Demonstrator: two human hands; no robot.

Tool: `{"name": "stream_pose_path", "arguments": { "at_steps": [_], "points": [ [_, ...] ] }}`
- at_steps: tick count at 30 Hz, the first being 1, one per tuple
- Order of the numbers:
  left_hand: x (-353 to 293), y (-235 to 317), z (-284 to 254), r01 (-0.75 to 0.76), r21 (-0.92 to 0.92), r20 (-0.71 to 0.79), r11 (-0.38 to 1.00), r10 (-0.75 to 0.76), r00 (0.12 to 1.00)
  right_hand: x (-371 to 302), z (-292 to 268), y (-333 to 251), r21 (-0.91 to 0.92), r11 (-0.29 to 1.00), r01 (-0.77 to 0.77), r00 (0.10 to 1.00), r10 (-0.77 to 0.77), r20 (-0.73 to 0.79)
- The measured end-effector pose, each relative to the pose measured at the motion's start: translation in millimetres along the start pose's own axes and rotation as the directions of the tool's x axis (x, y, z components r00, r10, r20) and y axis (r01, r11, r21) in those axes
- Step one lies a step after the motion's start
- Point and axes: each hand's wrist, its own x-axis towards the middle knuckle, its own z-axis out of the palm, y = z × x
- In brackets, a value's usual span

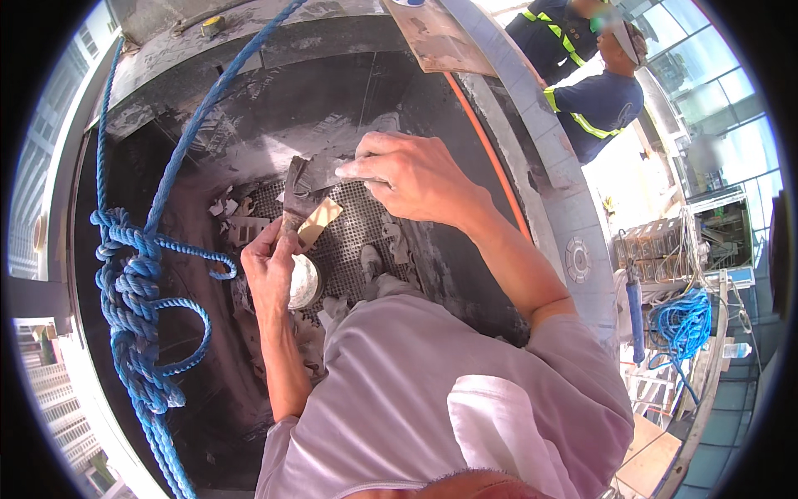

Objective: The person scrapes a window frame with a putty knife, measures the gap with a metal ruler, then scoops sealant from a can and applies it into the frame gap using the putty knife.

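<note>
My left hand (273, 254) is closed around the handle of a putty knife (294, 190), its blade pointing away from me and smeared with grey paste. A thin grey flat blade (320, 175) lies across the putty knife's end. My right hand (409, 176) pinches at that blade's right edge, thumb and fingers together; the exact grip is partly hidden. Beside the putty knife a pale yellow flat piece (321, 223) slants up; whether my left hand also holds it cannot be told. Below it, near my shoes, stands a white round bucket (305, 281), partly hidden by my left hand.
Thick knotted blue rope (137, 287) hangs at my left. Dark walls surround me above a perforated floor mat (353, 237) with debris. An orange hose (486, 150) runs along the right ledge. Two people (594, 104) in reflective vests stand beyond; coiled blue rope (682, 324) lies right.
</note>
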Motion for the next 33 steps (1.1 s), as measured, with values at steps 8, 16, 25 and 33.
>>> {"name": "stream_pose_path", "arguments": {
  "at_steps": [8,16,25,33],
  "points": [
    [12,-14,6,-0.073,-0.009,0.043,0.997,0.073,0.996,-5,-5,9,-0.032,0.999,-0.002,0.999,0.003,0.048],
    [5,-2,2,-0.022,-0.059,0.033,0.998,0.024,0.999,0,-12,0,-0.026,1.0,0.014,0.999,-0.015,-0.042],
    [0,-18,-1,-0.043,0.008,-0.025,0.999,0.043,0.999,7,-1,-5,-0.014,0.999,-0.038,0.992,0.039,0.121],
    [-17,-19,-11,0.163,-0.252,0.113,0.954,-0.139,0.984,16,-1,5,0.076,0.996,-0.052,0.958,0.029,0.284]
  ]
}}
